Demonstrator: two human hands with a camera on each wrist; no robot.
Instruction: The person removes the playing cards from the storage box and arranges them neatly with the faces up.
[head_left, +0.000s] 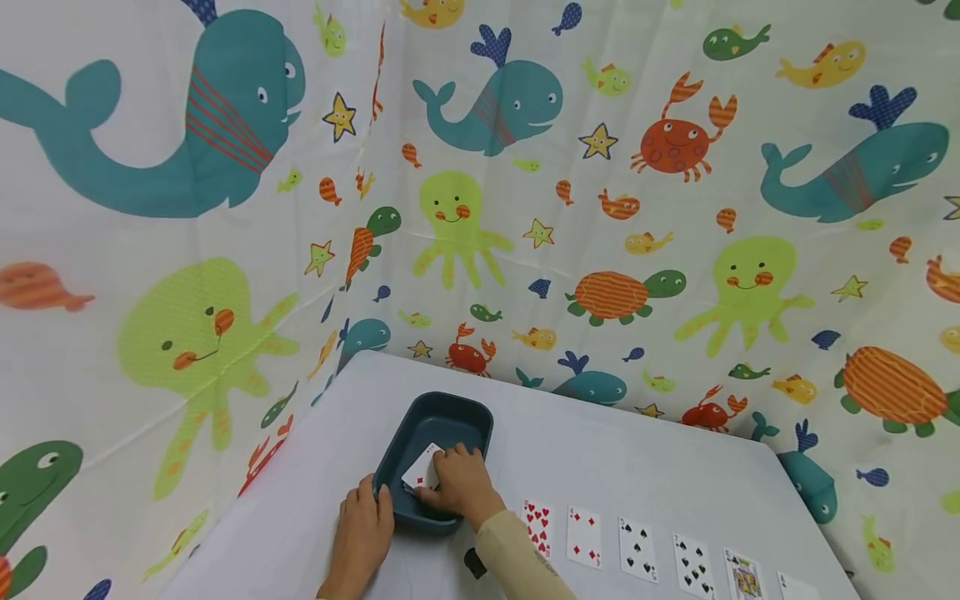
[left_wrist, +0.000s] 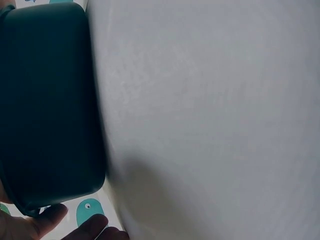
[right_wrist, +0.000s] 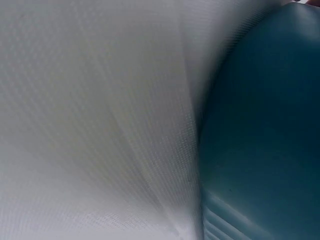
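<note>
A dark teal plastic tub (head_left: 397, 518) stands on the white table, and in the left wrist view the side of the tub (left_wrist: 50, 100) fills the left part. Inside it lies a white playing card (head_left: 422, 472) with red diamonds; whether others lie under it is hard to tell. My right hand (head_left: 463, 483) reaches into the tub and grips the card by its right side, with the thumb at the near edge. At the tub's near left corner, my left hand (head_left: 362, 527) holds the rim. The right wrist view shows the tub's outer wall (right_wrist: 265, 125) but not the fingers.
Right of the tub, several face-up cards form a row, among them a hearts card (head_left: 537, 527), a diamonds card (head_left: 584, 537) and a face card (head_left: 743, 575). A small black object (head_left: 475, 563) lies by the right sleeve. Sea-animal curtains (head_left: 525, 208) hang behind the table.
</note>
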